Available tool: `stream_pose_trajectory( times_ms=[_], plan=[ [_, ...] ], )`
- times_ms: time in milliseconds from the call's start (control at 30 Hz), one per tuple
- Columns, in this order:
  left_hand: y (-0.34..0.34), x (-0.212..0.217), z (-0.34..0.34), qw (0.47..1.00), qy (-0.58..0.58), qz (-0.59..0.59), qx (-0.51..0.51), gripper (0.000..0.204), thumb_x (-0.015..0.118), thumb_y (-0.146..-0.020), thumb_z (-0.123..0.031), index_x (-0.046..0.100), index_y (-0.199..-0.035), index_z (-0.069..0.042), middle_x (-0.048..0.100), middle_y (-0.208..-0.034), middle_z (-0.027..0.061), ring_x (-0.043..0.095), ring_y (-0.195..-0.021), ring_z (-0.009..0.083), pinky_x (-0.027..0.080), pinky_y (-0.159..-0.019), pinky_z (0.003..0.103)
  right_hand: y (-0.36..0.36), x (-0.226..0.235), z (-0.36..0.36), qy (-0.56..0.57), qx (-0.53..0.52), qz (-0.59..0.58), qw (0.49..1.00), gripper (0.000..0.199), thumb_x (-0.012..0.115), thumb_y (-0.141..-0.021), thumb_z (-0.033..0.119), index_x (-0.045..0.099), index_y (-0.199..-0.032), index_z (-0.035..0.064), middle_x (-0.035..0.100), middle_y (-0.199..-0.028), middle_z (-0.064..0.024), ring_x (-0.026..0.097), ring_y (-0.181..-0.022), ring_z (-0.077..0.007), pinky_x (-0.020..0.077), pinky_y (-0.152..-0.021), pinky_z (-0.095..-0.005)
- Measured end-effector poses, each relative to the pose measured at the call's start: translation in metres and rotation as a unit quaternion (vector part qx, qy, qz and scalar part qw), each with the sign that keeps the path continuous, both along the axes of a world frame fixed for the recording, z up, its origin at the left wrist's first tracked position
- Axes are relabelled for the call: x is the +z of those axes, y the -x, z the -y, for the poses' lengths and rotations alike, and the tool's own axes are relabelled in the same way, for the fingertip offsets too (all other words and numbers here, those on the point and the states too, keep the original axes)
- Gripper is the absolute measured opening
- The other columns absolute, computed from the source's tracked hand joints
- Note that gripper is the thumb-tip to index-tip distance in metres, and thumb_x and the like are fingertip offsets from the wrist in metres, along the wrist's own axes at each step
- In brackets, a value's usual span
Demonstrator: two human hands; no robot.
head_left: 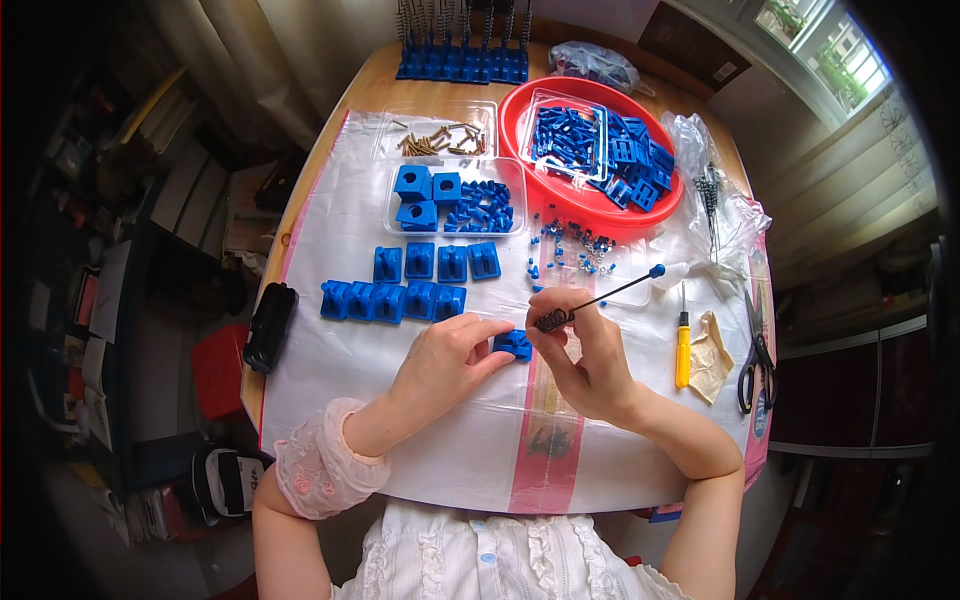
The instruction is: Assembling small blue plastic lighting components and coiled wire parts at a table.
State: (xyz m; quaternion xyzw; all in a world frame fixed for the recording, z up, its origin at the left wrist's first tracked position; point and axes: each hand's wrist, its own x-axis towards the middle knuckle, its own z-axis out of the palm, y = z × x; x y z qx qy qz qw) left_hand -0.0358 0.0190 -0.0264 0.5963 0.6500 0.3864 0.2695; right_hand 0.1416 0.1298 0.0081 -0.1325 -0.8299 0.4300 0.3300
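Observation:
My left hand [445, 362] pinches a small blue plastic block [514, 345] at the middle of the table. My right hand [585, 355] meets it from the right and grips a thin black rod [600, 298] with a coiled spring at its near end and a blue cap at its far end. The spring end sits right above the block. Two rows of similar blue blocks [392, 300] lie on the white plastic sheet [340, 250] just beyond my left hand.
A red bowl [520, 100] of blue parts stands at the back right, clear trays of blue pieces [455, 200] and brass screws [440, 140] at the back middle. A yellow-handled screwdriver [682, 348] and scissors [755, 355] lie to the right. A black case [270, 325] rests at the left edge.

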Motion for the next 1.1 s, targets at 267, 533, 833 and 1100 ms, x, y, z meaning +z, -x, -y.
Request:
stream_pose_trajectory(
  times_ms=[267,533,833,1100],
  plan=[
    [0.000,-0.003,0.000,1.000,-0.015,0.000,-0.003,0.032,0.083,-0.084,-0.010,0.074,-0.114,-0.003,0.070,-0.090,0.0098,0.063,-0.067,0.0176,0.052,-0.064,0.032,0.003,0.004,0.002,-0.013,0.000,0.007,1.000,0.034,0.062,-0.090,-0.014,0.056,-0.122,-0.0023,0.063,-0.090,-0.0157,0.067,-0.076,-0.0262,0.0534,-0.069,-0.0344],
    [0.000,-0.007,0.000,0.999,-0.044,-0.001,-0.001,0.034,0.083,-0.082,-0.007,0.074,-0.114,-0.002,0.068,-0.088,0.0084,0.058,-0.063,0.0144,0.050,-0.059,0.030,0.003,0.000,0.000,-0.025,0.002,0.009,1.000,0.033,0.063,-0.090,-0.013,0.056,-0.120,-0.0018,0.063,-0.088,-0.0154,0.066,-0.074,-0.0274,0.0525,-0.067,-0.0360],
    [0.000,-0.009,0.000,0.999,-0.049,-0.007,0.001,0.034,0.084,-0.082,-0.008,0.074,-0.114,-0.003,0.067,-0.084,0.0077,0.057,-0.062,0.0145,0.049,-0.059,0.030,0.004,0.007,0.005,-0.023,-0.012,0.031,0.999,0.032,0.063,-0.089,-0.012,0.056,-0.118,-0.0019,0.062,-0.087,-0.0157,0.065,-0.076,-0.0321,0.0518,-0.067,-0.0389],
    [0.001,-0.012,0.000,0.998,-0.053,-0.014,-0.001,0.034,0.085,-0.081,-0.009,0.074,-0.113,-0.002,0.068,-0.085,0.0070,0.060,-0.064,0.0140,0.050,-0.060,0.029,0.005,0.000,0.002,-0.045,0.022,0.017,0.999,0.034,0.062,-0.087,-0.015,0.055,-0.118,-0.0042,0.063,-0.093,-0.0182,0.066,-0.081,-0.0356,0.0522,-0.070,-0.0404]
  ],
)
